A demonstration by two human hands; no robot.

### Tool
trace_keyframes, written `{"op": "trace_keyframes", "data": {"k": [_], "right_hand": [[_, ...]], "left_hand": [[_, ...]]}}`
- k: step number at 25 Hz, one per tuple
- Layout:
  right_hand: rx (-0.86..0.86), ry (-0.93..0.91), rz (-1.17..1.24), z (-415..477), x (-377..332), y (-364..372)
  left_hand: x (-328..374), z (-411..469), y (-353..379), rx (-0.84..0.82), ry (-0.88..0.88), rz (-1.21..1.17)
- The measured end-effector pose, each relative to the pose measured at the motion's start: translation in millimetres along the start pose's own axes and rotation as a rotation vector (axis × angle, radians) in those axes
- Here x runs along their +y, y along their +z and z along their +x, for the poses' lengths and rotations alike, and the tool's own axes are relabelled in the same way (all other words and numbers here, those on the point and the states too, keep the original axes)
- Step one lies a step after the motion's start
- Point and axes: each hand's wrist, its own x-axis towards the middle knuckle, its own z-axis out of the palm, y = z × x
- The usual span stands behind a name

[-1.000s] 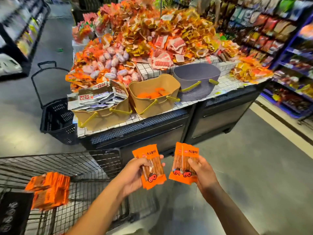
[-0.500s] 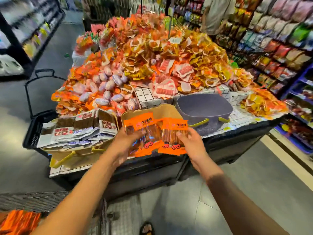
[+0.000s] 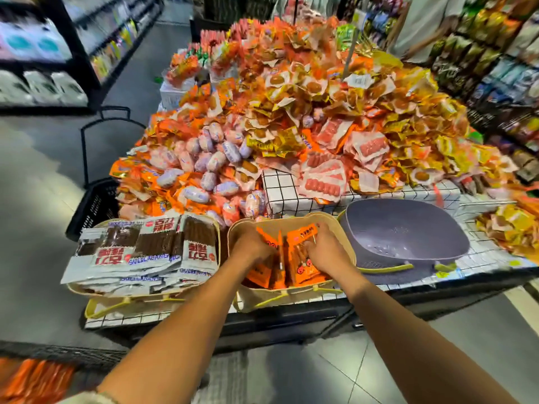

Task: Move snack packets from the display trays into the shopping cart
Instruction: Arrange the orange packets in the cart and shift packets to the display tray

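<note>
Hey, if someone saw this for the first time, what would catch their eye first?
The huge snack heap, orange, yellow and pink, piled mid-table. Next, the left hand and right hand down among orange packets in the beige tray at the front edge, flanked by white-and-brown packets on its left and an empty purple colander on its right.
</note>
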Motion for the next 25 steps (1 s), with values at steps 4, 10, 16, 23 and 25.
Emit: {"op": "trace_keyframes", "data": {"k": [4, 10, 16, 23, 25], "right_hand": [[-0.100, 0.050, -0.243, 7.7, 8.4, 18.7], [-0.104, -0.039, -0.348, -2.7, -7.5, 3.9], [-0.011, -0.291, -0.221, -66.1, -19.4, -21.4], [0.019, -0.641, 0.060, -201.9, -17.3, 38.3], [-0.065, -0.671, 0.079, -240.6, -14.4, 69.9]], "left_hand": [[-11.6, 5.6, 16.1, 0.065, -0.095, 0.217], [0.3, -21.4, 10.9, 0.104, 0.026, 0.402], [3.8, -113.1, -5.1, 0.285, 0.386, 0.491], [-93.4, -262.8, 12.7, 0.403, 0.377, 0.447], [-137.8, -304.8, 21.4, 0.408, 0.259, 0.453]]}}
